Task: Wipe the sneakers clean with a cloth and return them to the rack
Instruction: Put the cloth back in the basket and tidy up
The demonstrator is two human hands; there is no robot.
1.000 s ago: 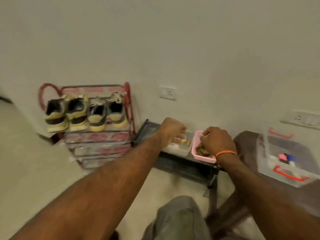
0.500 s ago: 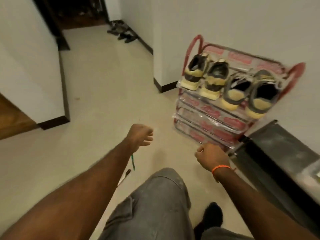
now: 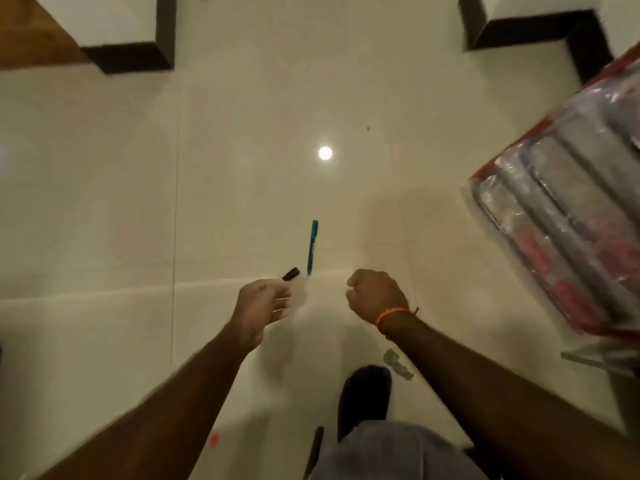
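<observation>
Floor (image 3: 242,140): pale glossy tile fills most of the view, with one round light glare on it.
Rack (image 3: 568,216): one, red-framed with plastic-wrapped shelves, at the right edge, well off to the right of both hands; only its lower shelves show.
Sneakers: none in view, and no cloth either; whether they sit higher on the rack cannot be told from here.
Key relation: the rack lies to the right, so the right hand is the nearer one; the head is turned down at the floor, away from the task's things.
Left hand (image 3: 258,301): one, fingers loosely spread and blurred, holding nothing that can be made out; it reaches toward the pens.
Right hand (image 3: 375,296): one, clenched in a fist, empty as far as shows, an orange band at the wrist.
Teal pen (image 3: 312,247): one, lying on the floor just ahead of the hands, long axis pointing away from the person.
Black cap-like piece (image 3: 291,274): one, just beyond the left fingertips; touching or not cannot be told.
</observation>
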